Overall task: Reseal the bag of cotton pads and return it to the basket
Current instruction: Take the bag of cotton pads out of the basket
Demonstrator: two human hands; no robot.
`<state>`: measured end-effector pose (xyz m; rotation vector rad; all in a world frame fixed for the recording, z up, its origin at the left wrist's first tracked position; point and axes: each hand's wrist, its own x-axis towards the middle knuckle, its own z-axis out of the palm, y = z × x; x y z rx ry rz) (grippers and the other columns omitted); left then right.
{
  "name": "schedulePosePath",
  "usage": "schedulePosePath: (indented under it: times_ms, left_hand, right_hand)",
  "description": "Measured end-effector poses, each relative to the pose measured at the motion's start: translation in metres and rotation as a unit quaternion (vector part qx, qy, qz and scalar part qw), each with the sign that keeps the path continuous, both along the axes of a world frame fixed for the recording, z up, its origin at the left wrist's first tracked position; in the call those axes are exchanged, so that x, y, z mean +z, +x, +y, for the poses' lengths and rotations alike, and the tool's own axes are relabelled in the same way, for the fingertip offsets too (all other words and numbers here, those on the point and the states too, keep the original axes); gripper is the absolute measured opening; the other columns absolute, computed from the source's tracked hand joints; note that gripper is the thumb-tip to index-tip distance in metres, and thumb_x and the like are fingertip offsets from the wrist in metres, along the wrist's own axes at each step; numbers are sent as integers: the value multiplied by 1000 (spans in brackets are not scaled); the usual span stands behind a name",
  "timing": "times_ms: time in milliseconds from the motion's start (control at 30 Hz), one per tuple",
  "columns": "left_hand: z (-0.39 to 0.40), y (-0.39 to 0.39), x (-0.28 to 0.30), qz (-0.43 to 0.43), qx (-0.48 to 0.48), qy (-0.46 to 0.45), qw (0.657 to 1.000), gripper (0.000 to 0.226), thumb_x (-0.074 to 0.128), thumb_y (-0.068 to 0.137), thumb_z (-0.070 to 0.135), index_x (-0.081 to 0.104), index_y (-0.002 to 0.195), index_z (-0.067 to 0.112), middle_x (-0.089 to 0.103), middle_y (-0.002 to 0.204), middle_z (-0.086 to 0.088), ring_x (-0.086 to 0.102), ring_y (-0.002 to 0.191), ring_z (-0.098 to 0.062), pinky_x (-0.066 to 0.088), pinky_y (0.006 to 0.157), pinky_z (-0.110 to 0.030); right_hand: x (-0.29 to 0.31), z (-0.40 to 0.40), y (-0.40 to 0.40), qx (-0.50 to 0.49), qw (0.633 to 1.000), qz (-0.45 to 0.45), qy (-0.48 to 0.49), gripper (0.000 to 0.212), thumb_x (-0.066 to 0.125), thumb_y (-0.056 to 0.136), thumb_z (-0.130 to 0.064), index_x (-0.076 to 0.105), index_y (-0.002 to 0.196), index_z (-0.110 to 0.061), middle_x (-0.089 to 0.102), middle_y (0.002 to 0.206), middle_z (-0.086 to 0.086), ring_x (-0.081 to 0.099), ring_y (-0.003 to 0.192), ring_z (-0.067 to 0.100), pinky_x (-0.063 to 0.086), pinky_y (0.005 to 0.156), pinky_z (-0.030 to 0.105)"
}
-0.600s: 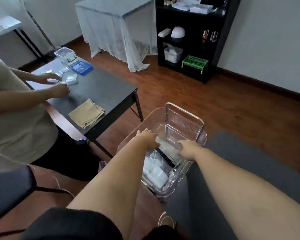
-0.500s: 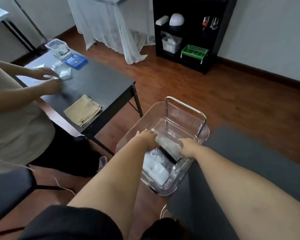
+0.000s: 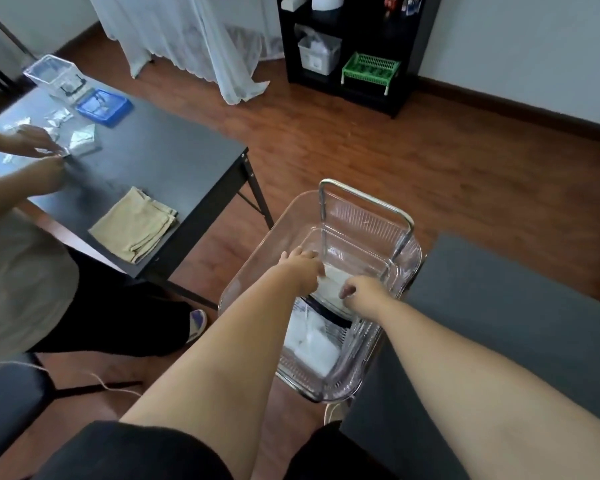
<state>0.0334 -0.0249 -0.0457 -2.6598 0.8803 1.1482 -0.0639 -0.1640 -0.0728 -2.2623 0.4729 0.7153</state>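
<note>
A clear plastic basket (image 3: 293,216) with a metal handle (image 3: 368,199) stands on the floor in front of me. Both my hands reach down into it. My left hand (image 3: 300,268) grips the left end of a pale bag of cotton pads (image 3: 331,285), and my right hand (image 3: 359,292) pinches its right end. The bag lies flat across the middle of the basket, over a black strip (image 3: 329,313). More white packets (image 3: 312,344) lie in the near part of the basket.
A dark table (image 3: 160,157) stands to the left with folded beige cloths (image 3: 136,225), a blue tray (image 3: 104,107) and a clear box (image 3: 54,76). Another person's hands (image 3: 42,150) work there. A grey seat (image 3: 499,323) is at right, a black shelf (image 3: 357,46) behind.
The view has tilted down and closer. Both hands stay on the bag inside the basket, and it now lies a little lower and flatter.
</note>
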Motion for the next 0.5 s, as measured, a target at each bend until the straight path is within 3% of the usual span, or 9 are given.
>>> schedulePosePath:
  times_ms: [100, 200, 300, 433, 500]
  left_hand:
    - [0, 4, 10, -10, -5, 3, 1000, 36, 51, 95, 24, 56, 131, 24, 22, 161, -4, 4, 149, -33, 6, 118, -59]
    - [6, 8, 21, -21, 7, -5, 1000, 24, 60, 90, 30, 62, 112, 19, 52, 137, -8, 24, 142, -33, 15, 115, -55]
    - [14, 8, 32, -46, 2, -25, 999, 10, 64, 85, 29, 58, 88, 22, 63, 101, -3, 53, 107, -29, 33, 107, -49]
    - [20, 5, 57, -51, 39, -81, 995, 6, 67, 82, 28, 64, 87, 28, 65, 94, 4, 58, 92, -20, 47, 86, -36]
    - [19, 2, 75, -44, 47, -105, 992, 9, 69, 81, 27, 68, 90, 26, 67, 96, 4, 60, 92, -18, 50, 86, -35]
  right_hand:
    - [5, -3, 0, 19, 1000, -11, 15, 17, 61, 87, -6, 70, 85, -20, 67, 94, -3, 66, 96, 23, 51, 81, 27]
    - [12, -9, 1, 34, 999, -20, 6, 18, 61, 89, -7, 71, 86, -22, 69, 103, 0, 65, 99, 22, 50, 85, 29]
    - [23, -14, 3, 31, 999, -43, 3, 20, 61, 90, -8, 75, 91, -22, 70, 112, 2, 64, 102, 20, 49, 90, 30]
    - [46, -25, 3, 22, 996, -85, -1, 19, 63, 88, -12, 76, 89, -26, 72, 110, -1, 61, 92, 14, 42, 81, 23]
    - [63, -30, 1, 10, 993, -115, 9, 19, 63, 88, -14, 76, 88, -28, 72, 108, -4, 59, 88, 11, 41, 79, 21]
